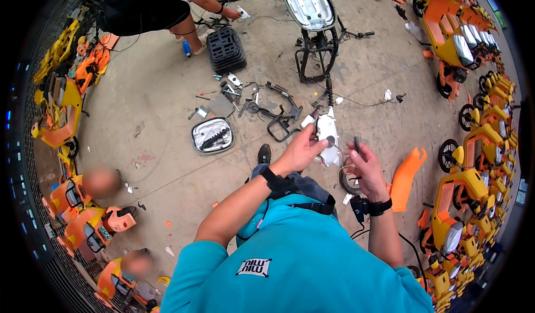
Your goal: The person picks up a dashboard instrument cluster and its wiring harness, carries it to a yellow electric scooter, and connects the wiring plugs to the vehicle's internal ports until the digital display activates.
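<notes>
My left hand (pixel 301 150) grips a white scooter body part (pixel 327 134) that stands upright in front of me, fingers wrapped on its left side. My right hand (pixel 365 165) is closed around a small dark tool (pixel 356 143), held just right of the white part, with thin wires trailing near it. Both wrists wear black straps. A small black wheel (pixel 349 182) sits below the white part, between my arms.
A stripped black scooter frame (pixel 316 51) with a white seat pan stands ahead. Loose black parts and a grey tray (pixel 212 136) lie on the concrete. An orange panel (pixel 407 176) leans at right beside rows of orange-yellow scooters (pixel 473 146). Another person (pixel 150 3) crouches at top left.
</notes>
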`<state>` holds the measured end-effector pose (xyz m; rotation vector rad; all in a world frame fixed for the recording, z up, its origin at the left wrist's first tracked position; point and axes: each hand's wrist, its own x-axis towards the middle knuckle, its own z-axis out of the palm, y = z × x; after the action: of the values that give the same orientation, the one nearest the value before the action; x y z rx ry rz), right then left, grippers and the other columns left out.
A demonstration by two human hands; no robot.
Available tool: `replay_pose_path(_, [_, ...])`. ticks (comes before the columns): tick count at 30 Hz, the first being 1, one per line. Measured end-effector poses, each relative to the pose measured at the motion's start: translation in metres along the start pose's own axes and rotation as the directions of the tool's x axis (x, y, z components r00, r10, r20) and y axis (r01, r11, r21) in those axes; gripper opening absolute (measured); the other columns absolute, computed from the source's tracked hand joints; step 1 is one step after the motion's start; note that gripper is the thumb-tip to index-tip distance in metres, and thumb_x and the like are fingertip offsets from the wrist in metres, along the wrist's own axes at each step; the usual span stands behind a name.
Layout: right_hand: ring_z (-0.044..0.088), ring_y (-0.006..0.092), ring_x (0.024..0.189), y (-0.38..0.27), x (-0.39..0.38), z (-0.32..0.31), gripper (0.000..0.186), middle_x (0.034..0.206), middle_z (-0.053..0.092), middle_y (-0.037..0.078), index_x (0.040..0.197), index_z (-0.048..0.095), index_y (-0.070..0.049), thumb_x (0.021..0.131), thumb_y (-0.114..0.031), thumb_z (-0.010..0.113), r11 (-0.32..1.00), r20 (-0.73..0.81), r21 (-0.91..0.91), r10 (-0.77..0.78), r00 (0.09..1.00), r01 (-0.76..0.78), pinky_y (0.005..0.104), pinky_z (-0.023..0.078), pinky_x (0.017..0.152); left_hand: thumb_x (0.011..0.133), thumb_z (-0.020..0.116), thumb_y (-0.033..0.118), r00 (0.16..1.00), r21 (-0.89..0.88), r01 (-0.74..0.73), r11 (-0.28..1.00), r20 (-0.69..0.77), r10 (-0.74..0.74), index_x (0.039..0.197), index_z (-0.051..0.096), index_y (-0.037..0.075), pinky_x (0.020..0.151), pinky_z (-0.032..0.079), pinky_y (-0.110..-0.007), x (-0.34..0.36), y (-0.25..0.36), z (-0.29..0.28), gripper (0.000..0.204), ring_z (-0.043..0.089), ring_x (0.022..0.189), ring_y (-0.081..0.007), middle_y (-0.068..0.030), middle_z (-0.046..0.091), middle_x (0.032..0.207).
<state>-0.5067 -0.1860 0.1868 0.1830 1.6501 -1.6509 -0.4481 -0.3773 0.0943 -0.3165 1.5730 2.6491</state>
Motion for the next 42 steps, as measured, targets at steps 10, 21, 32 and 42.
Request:
replay_pose_path(10, [0.051, 0.0055, 0.067, 0.034, 0.028, -0.005, 0.016, 0.084, 0.060, -0.003, 0.103, 0.061, -0.005, 0.091, -0.014, 0.067, 0.991, 0.172, -0.050, 0.130, 0.977, -0.123, 0.0199, 0.041, 0.060, 0.092, 0.066, 0.016, 0.968, 0.201, 0.194, 0.960, 0.117, -0.220, 0.115, 0.056, -0.001, 0.080, 0.047, -0.024, 0.002, -0.016, -0.013, 0.030, 0.057, 0.091, -0.0076, -0.0018, 0.063, 0.100])
replay_pose_path(21, [0.053, 0.0047, 0.063, 0.025, 0.066, -0.011, 0.014, 0.078, 0.059, -0.004, 0.102, 0.061, -0.004, 0.093, -0.015, 0.064, 0.999, -0.113, -0.006, 0.039, 0.993, -0.040, 0.0207, 0.041, 0.054, 0.091, 0.063, 0.049, 0.793, -0.161, -0.139, 0.977, -0.609, 0.013, 0.130, 0.050, -0.001, 0.100, 0.040, -0.035, 0.104, 0.035, -0.188, 0.065, 0.051, 0.119, -0.0235, -0.0120, 0.056, 0.124])
replay_pose_path(32, [0.052, 0.0065, 0.055, 0.018, 0.090, 0.072, 0.010, 0.072, 0.059, -0.003, 0.092, 0.060, -0.007, 0.092, -0.015, 0.066, 0.994, -0.430, 0.037, 0.112, 0.896, -0.106, 0.0217, 0.039, 0.050, 0.082, 0.078, 0.026, 0.366, 0.292, -0.232, 0.928, -0.858, 0.361, 0.101, 0.056, -0.005, 0.073, 0.048, -0.030, 0.245, 0.120, -0.347, 0.042, 0.058, 0.076, -0.0151, -0.0083, 0.064, 0.088])
replay_pose_path(42, [0.052, 0.0032, 0.063, 0.010, 0.101, 0.127, 0.012, 0.081, 0.059, -0.005, 0.102, 0.062, -0.006, 0.093, -0.012, 0.063, 0.988, -0.465, 0.140, 0.118, 0.877, -0.059, 0.0194, 0.040, 0.055, 0.097, 0.058, 0.018, 0.779, -0.089, -0.135, 0.987, -0.625, 0.050, 0.113, 0.056, -0.003, 0.066, 0.056, -0.027, 0.195, 0.161, -0.349, 0.027, 0.070, 0.081, -0.0212, -0.0143, 0.068, 0.101])
